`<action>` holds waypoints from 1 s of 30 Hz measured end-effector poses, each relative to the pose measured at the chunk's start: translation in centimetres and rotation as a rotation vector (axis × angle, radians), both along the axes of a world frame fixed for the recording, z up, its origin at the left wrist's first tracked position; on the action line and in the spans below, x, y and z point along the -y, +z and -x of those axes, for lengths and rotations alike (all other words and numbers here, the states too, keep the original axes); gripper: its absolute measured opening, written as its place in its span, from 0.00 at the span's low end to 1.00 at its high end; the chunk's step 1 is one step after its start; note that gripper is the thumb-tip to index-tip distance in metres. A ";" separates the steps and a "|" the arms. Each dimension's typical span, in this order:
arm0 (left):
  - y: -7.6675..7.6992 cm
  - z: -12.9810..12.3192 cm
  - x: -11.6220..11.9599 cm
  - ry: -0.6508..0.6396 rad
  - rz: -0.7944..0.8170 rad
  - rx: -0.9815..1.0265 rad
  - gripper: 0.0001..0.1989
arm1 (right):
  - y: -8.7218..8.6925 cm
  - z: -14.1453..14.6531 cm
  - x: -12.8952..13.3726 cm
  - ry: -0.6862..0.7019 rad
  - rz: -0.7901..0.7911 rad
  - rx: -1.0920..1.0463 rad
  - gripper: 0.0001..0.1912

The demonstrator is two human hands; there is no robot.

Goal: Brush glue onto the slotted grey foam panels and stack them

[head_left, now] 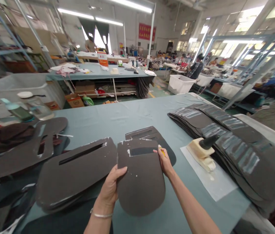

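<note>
The left hand (111, 188), with a thin silver bangle (101, 214) at its wrist, grips the edge of a slotted dark brown foam panel (141, 185). The right hand (164, 161) pinches a small yellow stick (160, 149) against the panel's opposite edge. The panel overlaps a second slotted dark panel (152, 135) above a grey-blue covered table (118, 113). A stack of slotted panels (76, 172) lies just left; long stacked dark panels (237, 149) lie right, beside a cream block (200, 154) on a white sheet (212, 178).
</note>
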State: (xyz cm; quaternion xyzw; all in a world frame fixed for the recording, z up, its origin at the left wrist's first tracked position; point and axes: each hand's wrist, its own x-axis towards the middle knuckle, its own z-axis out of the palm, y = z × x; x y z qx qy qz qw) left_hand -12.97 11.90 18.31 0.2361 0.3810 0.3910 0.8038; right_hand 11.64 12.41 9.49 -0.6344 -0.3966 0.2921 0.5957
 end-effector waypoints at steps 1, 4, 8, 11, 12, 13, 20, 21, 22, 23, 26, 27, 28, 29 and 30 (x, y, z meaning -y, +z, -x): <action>-0.9 -0.6 -0.1 -0.007 0.016 -0.004 0.15 | -0.4 -1.3 0.5 0.007 0.020 -0.007 0.18; -3.6 -2.2 -0.6 -0.013 0.045 -0.046 0.17 | -1.5 -5.3 1.5 -0.013 0.083 0.017 0.15; -8.1 -4.0 -1.4 -0.019 0.038 -0.211 0.21 | -3.0 -10.7 0.9 -0.081 0.212 0.230 0.15; -11.8 -5.7 -2.2 -0.023 -0.036 -0.373 0.22 | -4.3 -13.9 -1.0 -0.075 0.320 0.472 0.16; -13.0 -6.3 -2.5 -0.002 -0.057 -0.437 0.23 | -4.8 -14.7 -1.8 -0.060 0.345 0.544 0.16; -14.1 -6.9 -2.8 0.029 -0.072 -0.502 0.23 | -5.3 -15.3 -2.6 -0.043 0.367 0.608 0.15; -18.3 -9.2 -4.8 0.108 -0.202 -1.065 0.21 | -7.9 -16.5 -6.8 -0.025 0.550 0.935 0.10; -18.4 -9.3 -4.9 0.094 -0.214 -1.146 0.22 | -8.1 -16.5 -7.1 -0.030 0.579 0.954 0.11; -18.4 -9.4 -4.9 0.080 -0.224 -1.215 0.23 | -8.3 -16.4 -7.3 -0.033 0.600 0.969 0.11; -18.3 -9.5 -4.9 0.065 -0.237 -1.271 0.24 | -8.5 -16.5 -7.4 -0.035 0.617 0.979 0.12; -17.9 -9.7 -4.7 -0.003 -0.323 -1.394 0.26 | -9.1 -16.8 -7.4 -0.037 0.645 0.990 0.12; -17.8 -9.8 -4.7 -0.025 -0.356 -1.408 0.26 | -9.2 -16.9 -7.4 -0.036 0.648 0.991 0.12; -17.7 -9.8 -4.7 -0.048 -0.386 -1.416 0.26 | -9.3 -17.1 -7.4 -0.033 0.648 0.990 0.11; -17.7 -9.8 -4.7 -0.073 -0.409 -1.420 0.26 | -9.4 -17.2 -7.4 -0.030 0.647 0.989 0.11; -17.7 -9.8 -4.7 -0.096 -0.426 -1.426 0.25 | -9.4 -17.3 -7.4 -0.028 0.643 0.989 0.10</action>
